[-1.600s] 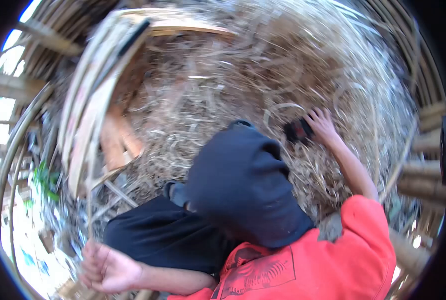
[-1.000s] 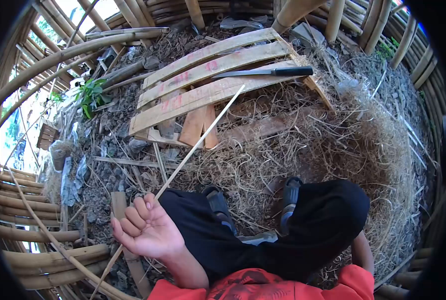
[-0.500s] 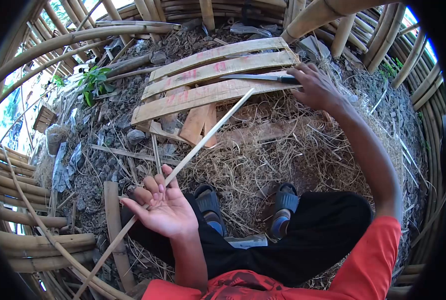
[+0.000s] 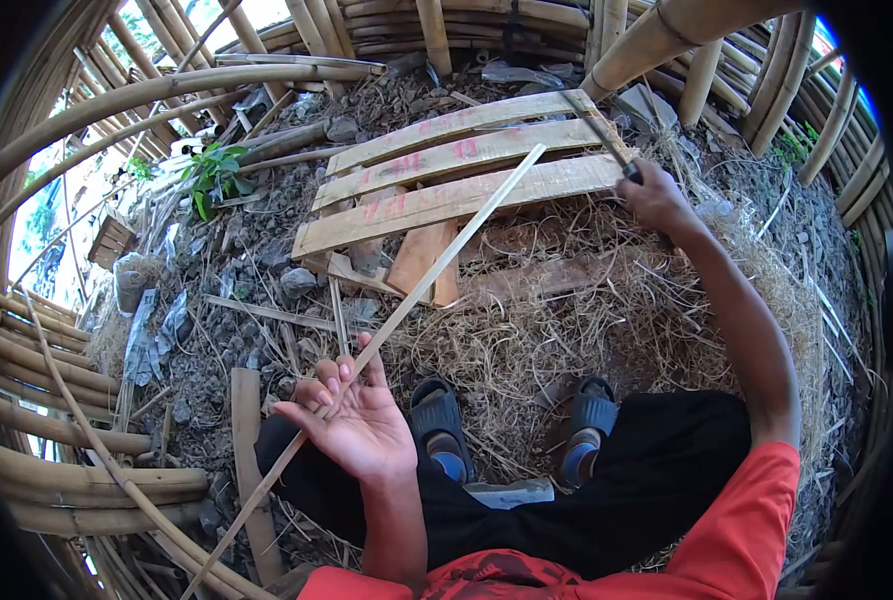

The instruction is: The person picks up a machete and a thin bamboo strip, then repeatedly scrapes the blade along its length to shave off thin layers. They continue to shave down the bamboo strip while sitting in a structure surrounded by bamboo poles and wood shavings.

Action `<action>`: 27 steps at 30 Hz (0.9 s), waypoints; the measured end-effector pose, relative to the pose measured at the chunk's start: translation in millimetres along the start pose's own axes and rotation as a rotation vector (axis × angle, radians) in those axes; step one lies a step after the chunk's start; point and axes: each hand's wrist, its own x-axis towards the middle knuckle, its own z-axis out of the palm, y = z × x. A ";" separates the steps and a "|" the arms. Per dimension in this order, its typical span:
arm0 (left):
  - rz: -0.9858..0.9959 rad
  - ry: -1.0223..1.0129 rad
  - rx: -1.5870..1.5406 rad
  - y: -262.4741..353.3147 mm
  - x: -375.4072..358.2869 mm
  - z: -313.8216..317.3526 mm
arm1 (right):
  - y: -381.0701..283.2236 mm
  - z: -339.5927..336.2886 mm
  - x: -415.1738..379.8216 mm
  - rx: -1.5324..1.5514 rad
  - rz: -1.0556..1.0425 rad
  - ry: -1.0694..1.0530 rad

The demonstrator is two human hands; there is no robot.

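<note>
My left hand (image 4: pixel 354 415) is turned palm up, its fingers curled round a long, thin bamboo strip (image 4: pixel 434 268). The strip slants from the lower left up to the slatted wooden pallet (image 4: pixel 446 203), where its pale tip overlaps the slats. At the pallet's right end, my right hand (image 4: pixel 658 198) grips a knife (image 4: pixel 606 138) by its dark handle. The blade points up and to the left, across the slat ends. Red marks show on the pallet's slats.
Thin shavings (image 4: pixel 526 350) cover the ground before my sandalled feet. Stony soil and a small green plant (image 4: pixel 211 178) lie to the left. Bamboo poles (image 4: pixel 106 485) are stacked at lower left, and a bamboo pole wall (image 4: pixel 526 45) stands behind. One thick pole (image 4: pixel 656 40) slants in at upper right.
My right hand has picked the knife up off the pallet, its blade swinging from level to steeply upright. My left hand still holds the strip. The whole view has shifted slightly.
</note>
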 end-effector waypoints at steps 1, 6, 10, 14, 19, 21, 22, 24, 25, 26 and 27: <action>-0.008 -0.039 -0.005 -2.7 -1.1 -3.4 | -3.8 -6.6 -9.2 0.306 0.085 -0.035; -0.208 -0.171 -0.058 -16.3 -23.6 -5.1 | -52.0 13.5 -72.1 0.983 0.120 -0.140; -0.275 -0.146 0.019 -25.0 -43.6 -5.1 | -60.6 9.6 -80.8 1.285 -0.014 -0.169; -0.375 -0.136 0.029 -21.6 -59.6 -3.0 | -67.0 6.9 -83.6 1.385 0.007 -0.113; -0.747 -0.152 0.262 12.7 -76.1 7.7 | -61.9 9.4 -78.1 1.428 0.026 -0.151; -0.835 -0.443 0.608 34.2 -85.0 17.9 | -60.7 6.1 -76.2 1.457 -0.013 -0.196; -0.917 -0.585 0.850 50.7 -82.6 22.0 | -60.8 4.5 -76.2 1.471 -0.021 -0.233; -0.437 -1.015 0.985 72.5 -61.6 26.9 | -58.8 2.4 -74.8 1.497 -0.049 -0.293; -0.225 -1.073 1.134 75.3 -54.6 36.5 | -57.9 1.2 -73.6 1.507 -0.065 -0.326; 0.000 -1.098 1.287 78.2 -47.7 46.0 | -55.0 0.0 -71.0 1.505 -0.087 -0.339; 0.180 -0.960 1.532 75.7 -38.0 60.6 | -51.2 -0.6 -67.6 1.503 -0.109 -0.354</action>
